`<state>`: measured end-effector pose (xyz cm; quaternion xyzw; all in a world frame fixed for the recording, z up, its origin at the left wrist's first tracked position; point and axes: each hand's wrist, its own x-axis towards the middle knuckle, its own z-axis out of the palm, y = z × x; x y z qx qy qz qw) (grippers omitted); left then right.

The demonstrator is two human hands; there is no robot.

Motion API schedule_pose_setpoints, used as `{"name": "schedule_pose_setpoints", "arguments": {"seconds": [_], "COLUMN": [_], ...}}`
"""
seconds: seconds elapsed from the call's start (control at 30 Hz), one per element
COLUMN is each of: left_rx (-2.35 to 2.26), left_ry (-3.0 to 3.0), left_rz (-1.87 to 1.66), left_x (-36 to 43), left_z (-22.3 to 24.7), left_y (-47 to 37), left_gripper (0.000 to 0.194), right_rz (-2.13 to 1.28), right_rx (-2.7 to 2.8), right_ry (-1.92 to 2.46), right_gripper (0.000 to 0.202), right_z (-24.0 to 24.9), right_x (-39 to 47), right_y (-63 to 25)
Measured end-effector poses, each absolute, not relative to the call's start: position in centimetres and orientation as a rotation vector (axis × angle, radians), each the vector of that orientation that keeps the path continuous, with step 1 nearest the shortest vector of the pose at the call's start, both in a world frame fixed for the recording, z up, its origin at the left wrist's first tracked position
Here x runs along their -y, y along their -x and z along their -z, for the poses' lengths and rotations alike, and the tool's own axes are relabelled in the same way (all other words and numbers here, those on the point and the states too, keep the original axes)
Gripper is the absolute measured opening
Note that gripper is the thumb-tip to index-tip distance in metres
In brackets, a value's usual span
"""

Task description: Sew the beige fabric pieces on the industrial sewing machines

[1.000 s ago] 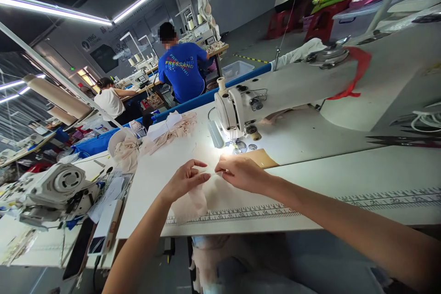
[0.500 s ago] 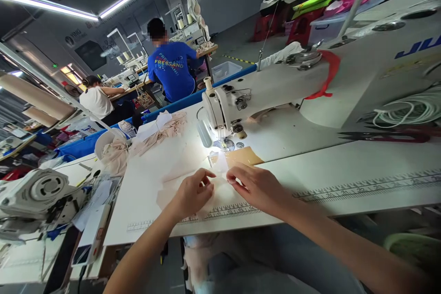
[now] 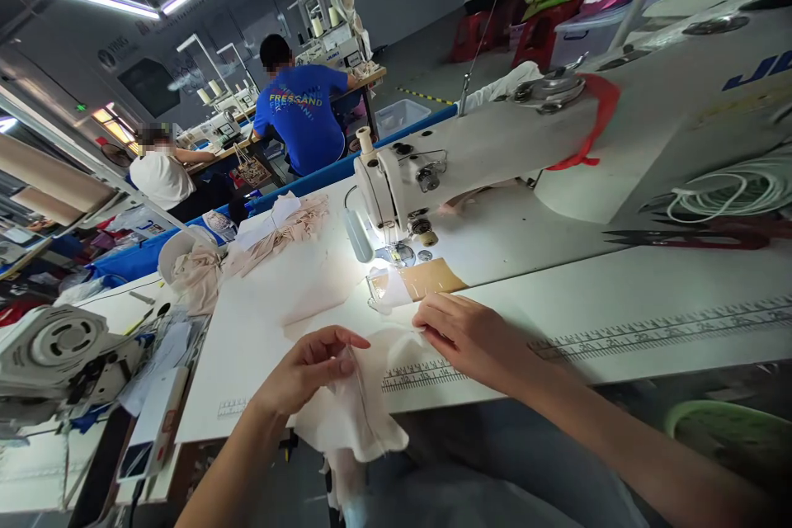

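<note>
A pale fabric piece [image 3: 355, 412] droops over the near edge of the white sewing table [image 3: 619, 297], not yet under the sewing machine [image 3: 396, 198] needle. The left hand [image 3: 306, 367] pinches it; the right hand [image 3: 470, 334] presses its far end flat. Bare tabletop lies between hands and needle.

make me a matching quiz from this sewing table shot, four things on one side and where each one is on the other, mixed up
Things:
1. left hand
2. right hand
3. scissors
4. red ribbon

Places:
A. tied over the sewing machine arm
B. pinching the pale fabric at the table's front edge
C. lying right of the machine, by a white cord coil
D. flat on the fabric, near the printed ruler

Pairs: 1-B, 2-D, 3-C, 4-A
</note>
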<state>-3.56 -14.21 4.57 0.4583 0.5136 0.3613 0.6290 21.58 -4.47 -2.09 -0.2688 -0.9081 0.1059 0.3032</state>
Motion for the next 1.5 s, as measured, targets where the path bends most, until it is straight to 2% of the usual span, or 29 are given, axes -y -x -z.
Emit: {"name": "schedule_pose_setpoints", "arguments": {"seconds": [0.17,0.23,0.4,0.7,0.83,0.97,1.03,1.13,1.3,1.43,1.5], "left_rx": [-1.169,-1.168,-1.13,-1.145,-1.546,-2.109,-2.009,-1.661,-1.464,-1.396,-1.385], "left_ry": [-0.699,-0.689,-0.779,-0.838,-1.15,-1.894,-2.276,-2.58,-2.775,-2.803,-2.816], "left_rz": [-1.117,-1.173,-1.127,-1.197,-1.185,-1.156,-1.082,-0.859,-0.733,-0.71,-0.681], "left_x": [12.4,11.4,8.9,8.3,8.7,9.5,10.2,11.0,9.9,8.6,8.4], "left_z": [-4.3,-4.0,-3.4,-3.8,-2.6,-2.0,-2.0,-2.0,-0.7,-0.2,-0.4], "left_y": [1.2,0.5,-0.3,2.3,4.8,5.6,4.6,2.2,-0.5,-0.6,-0.4], "left_gripper": [0.038,0.045,0.078,0.082,0.07,0.035,0.024,0.023,0.03,0.01,0.01], "right_rz": [-0.433,-0.473,-0.511,-0.54,-0.558,-0.593,-0.605,-0.61,-0.631,-0.596,-0.576], "right_rx": [2.401,2.374,2.303,2.297,2.292,2.295,2.294,2.281,2.252,2.258,2.267], "right_ry": [0.714,0.709,0.67,0.689,0.702,0.713,0.722,0.742,0.708,0.675,0.622], "right_gripper": [0.018,0.017,0.021,0.022,0.02,0.018,0.019,0.021,0.02,0.021,0.021], "right_z": [1.8,1.7,2.1,1.5,1.6,1.6,1.5,1.3,1.3,1.7,1.9], "right_x": [4.6,4.6,4.6,4.6,4.6,4.6,4.7,4.8,4.8,4.6,4.6], "right_y": [-21.8,-21.9,-21.9,-21.9,-22.0,-22.0,-22.0,-21.9,-22.0,-22.1,-22.0]}}
